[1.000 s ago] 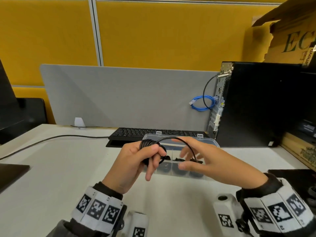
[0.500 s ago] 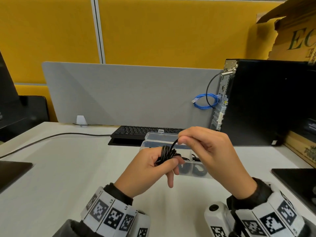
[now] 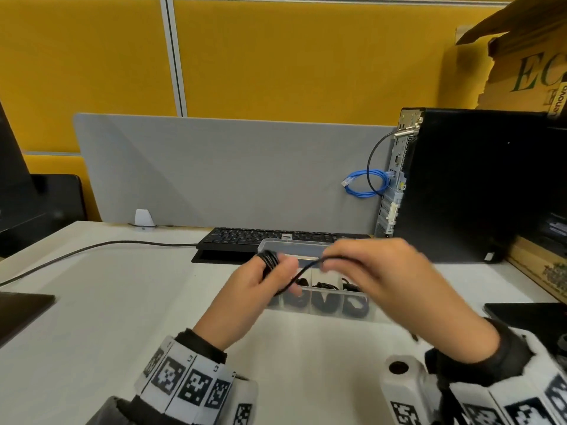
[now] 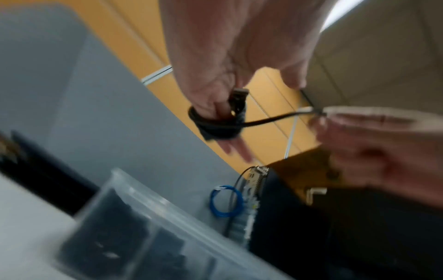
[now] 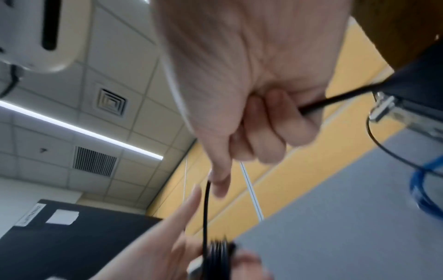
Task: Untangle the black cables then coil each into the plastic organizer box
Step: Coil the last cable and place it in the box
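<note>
Nearest the camera, both wrists wear bands of black-and-white square markers over dark sleeves. The left hand (image 3: pixel 251 289) is raised above the pale tabletop (image 3: pixel 122 317) with a thin black cable (image 3: pixel 270 260) wound in several turns around its fingers; its grip is closed on that small coil, and in the left wrist view a plug end (image 4: pixel 237 100) of the same cable stands up beside the wrapped fingers (image 4: pixel 215 106). A free strand runs from the coil across to the right hand (image 3: pixel 377 277), which is just beside the left one and slightly blurred. The right hand's grip is closed on the strand: the right wrist view shows the curled fingers (image 5: pixel 271 132) around it, the cable leaving at the thumb side and dropping toward the coil.

Directly behind the hands sits the clear plastic organizer box (image 3: pixel 319 311), resting on the tabletop with its lid tipped up at the back. Dark coiled cables lie in what look like three front compartments, though the hands hide part of the box.

Farther back a flat black keyboard (image 3: pixel 245 237) lies against a grey divider panel (image 3: pixel 214 173). To the right stands a black computer tower (image 3: pixel 475 185), with a looped blue network cable (image 3: pixel 365 185) hanging at its rear edge. A yellow wall (image 3: pixel 276 56) closes the scene.
</note>
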{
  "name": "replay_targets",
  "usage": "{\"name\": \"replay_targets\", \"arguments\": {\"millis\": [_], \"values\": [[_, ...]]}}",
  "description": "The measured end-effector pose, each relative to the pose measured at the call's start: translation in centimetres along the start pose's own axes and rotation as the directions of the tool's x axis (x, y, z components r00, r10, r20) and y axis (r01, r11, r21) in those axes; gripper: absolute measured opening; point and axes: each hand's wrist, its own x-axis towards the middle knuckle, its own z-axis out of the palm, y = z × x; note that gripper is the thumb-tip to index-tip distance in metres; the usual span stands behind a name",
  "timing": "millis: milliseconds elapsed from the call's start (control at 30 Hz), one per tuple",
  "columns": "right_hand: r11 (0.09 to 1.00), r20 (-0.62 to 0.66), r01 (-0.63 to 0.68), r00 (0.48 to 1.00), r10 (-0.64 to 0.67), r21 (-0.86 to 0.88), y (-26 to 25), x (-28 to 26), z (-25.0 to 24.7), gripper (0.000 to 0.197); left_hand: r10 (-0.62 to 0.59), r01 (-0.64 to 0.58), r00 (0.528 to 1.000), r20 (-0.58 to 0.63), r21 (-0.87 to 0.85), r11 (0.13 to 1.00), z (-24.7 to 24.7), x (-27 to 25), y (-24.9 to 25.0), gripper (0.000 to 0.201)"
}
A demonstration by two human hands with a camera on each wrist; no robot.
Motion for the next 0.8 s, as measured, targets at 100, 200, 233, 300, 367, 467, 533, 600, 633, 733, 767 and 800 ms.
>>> {"name": "replay_targets", "arguments": {"millis": [100,200,233,300,367,467,533,600,633,733,767,800], "values": [[0.999,-0.241,-0.028,0.970,0.021,-0.026,0.5,0.0,-0.5,0.035,0.004,0.060,0.913,0.408,-0.146,0.987,0.5,-0.8,0.5,0.041],[0.972,0.069,-0.156,0.983,0.170,-0.174,0.7,0.0,1.2,0.042,0.135,0.060,0.940,0.314,-0.540,0.840,0.9,-1.1,1.6,0.046],[0.966,0.213,-0.143,0.958,0.190,-0.218,0.8,-0.1,1.8,0.039,0.109,0.033,0.978,0.176,-0.655,0.755,0.9,-0.8,1.8,0.048],[0.978,0.425,-0.076,0.892,0.154,-0.194,0.3,-0.4,2.7,0.034,0.036,-0.067,0.998,-0.057,-0.745,0.663,0.4,-0.1,1.3,0.045],[0.996,0.515,-0.046,0.853,0.081,-0.079,-0.5,-0.4,2.9,0.029,0.024,-0.114,0.986,-0.166,-0.561,0.820,0.0,0.5,0.2,0.042],[0.999,0.286,-0.033,0.958,0.030,0.005,-0.6,0.1,2.5,0.032,0.058,-0.066,0.996,-0.069,-0.122,0.990,-0.2,0.4,-0.6,0.050],[0.999,0.039,-0.038,0.998,0.039,-0.016,0.2,0.2,2.3,0.040,0.025,-0.035,0.982,0.189,0.051,0.998,0.0,0.0,-0.4,0.033],[0.998,-0.073,-0.069,0.995,0.069,0.003,0.8,0.2,2.5,0.036,0.011,-0.014,0.928,0.373,0.004,1.000,0.3,-0.5,0.2,0.021],[0.996,-0.062,-0.084,0.994,0.086,0.037,1.0,0.2,2.7,0.034,0.029,0.004,0.917,0.399,-0.082,0.997,0.3,-0.6,0.2,0.021],[0.944,0.140,-0.104,0.988,0.062,0.314,0.9,0.5,3.7,0.031,0.084,0.084,0.913,0.399,-0.386,0.918,0.1,-0.8,-0.1,0.020],[0.894,0.208,-0.134,0.977,0.047,0.428,0.7,0.6,3.9,0.033,0.105,0.097,0.912,0.396,-0.459,0.883,0.1,-0.8,-0.2,0.022],[0.832,0.267,-0.187,0.962,0.049,0.523,0.4,0.6,3.9,0.036,0.124,0.104,0.914,0.386,-0.518,0.849,0.1,-0.8,-0.4,0.026]]}}
